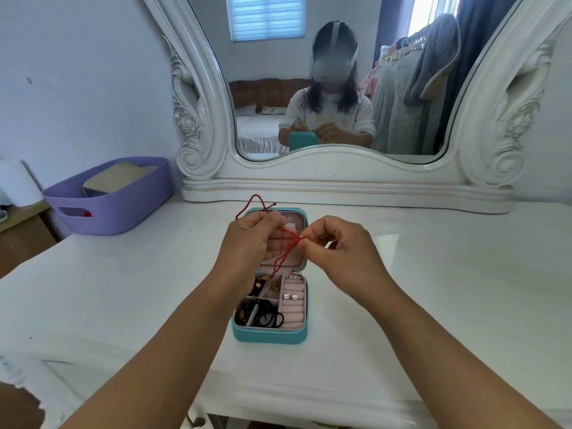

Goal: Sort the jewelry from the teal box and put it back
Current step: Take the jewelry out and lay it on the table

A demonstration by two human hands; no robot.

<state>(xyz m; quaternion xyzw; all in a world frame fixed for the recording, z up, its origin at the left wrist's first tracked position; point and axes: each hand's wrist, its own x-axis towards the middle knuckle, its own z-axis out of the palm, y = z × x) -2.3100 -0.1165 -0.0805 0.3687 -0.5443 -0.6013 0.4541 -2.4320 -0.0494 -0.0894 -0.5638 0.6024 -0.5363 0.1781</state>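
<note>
The teal box (269, 335) stands open on the white dressing table, its lid upright behind my hands. Its pink compartments hold black hair ties (268, 315), two round stud earrings (291, 296) and dark and gold pieces (263, 284). Above the box I hold a red cord bracelet (284, 258). My left hand (247, 243) pinches one part of the cord, whose loop sticks up past my fingers. My right hand (337, 246) pinches the cord at a small gold bead (301, 239). A strand hangs down into the box.
A large white carved mirror (340, 178) stands at the back of the table and reflects a person. A purple plastic basket (111, 199) sits at the back left, partly over the table edge. The table's front edge runs below my forearms.
</note>
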